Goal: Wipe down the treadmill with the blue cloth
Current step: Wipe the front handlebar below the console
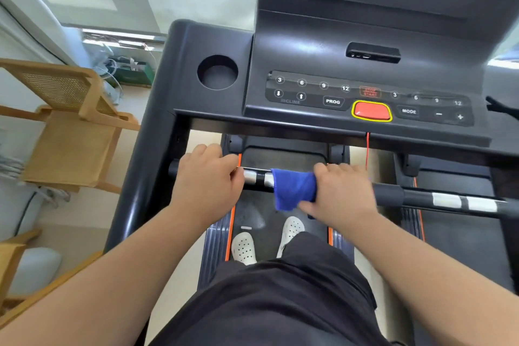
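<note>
We have one head-worn view, looking forward and steeply down from close above the treadmill [365, 98] console, its crossbar just below us and the belt beneath.

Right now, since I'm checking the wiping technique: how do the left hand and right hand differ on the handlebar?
The left hand grips the handlebar bare, while the right hand holds the blue cloth wrapped around it. The left hand sits nearer the bar's left end; the right hand sits toward the middle, by the foam grip. Both close over the same bar, knuckles up.
</note>
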